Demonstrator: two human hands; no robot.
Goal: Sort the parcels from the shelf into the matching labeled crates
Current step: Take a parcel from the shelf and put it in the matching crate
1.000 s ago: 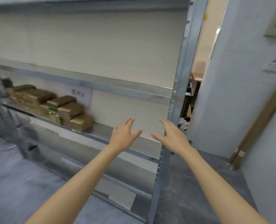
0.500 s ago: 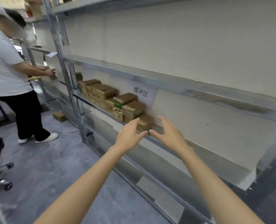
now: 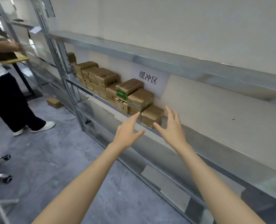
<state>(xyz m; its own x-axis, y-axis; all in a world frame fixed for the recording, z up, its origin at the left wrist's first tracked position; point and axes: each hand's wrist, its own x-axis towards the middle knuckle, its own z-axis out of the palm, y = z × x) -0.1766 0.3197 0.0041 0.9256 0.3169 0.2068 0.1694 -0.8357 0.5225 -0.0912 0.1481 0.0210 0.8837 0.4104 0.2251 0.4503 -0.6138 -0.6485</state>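
- I see both bare forearms stretched forward and up from the bottom of the view, converging on the grey metal shelving rack.
- The left hand is open with its fingers straight and held together. The index tip points at the lower left edge of the nearest parcel and the thumb sticks out to the right.
- The right hand is open too. Its palm is turned towards the left hand, its fingers are spread and raised, and its thumb reaches towards the parcel's front bottom corner.
- Neither hand grips anything. I cannot tell whether any fingertip actually touches the cardboard.
- The nearest plain brown cardboard parcel sits on the middle shelf at the right end of the row, between my two hands.
- Just left of it is a stack of similar brown parcels. The top one is a brown cardboard box with a green label on its front.
- More brown taped boxes run along the same shelf to the left, up to the rack's upright.
- A white paper sign with black Chinese characters hangs on the wall behind the stack.
- At the far left stands another person in dark trousers and white shoes, with their arms over a small wooden table.
- A small brown cardboard box lies on the grey concrete floor near the foot of the rack.
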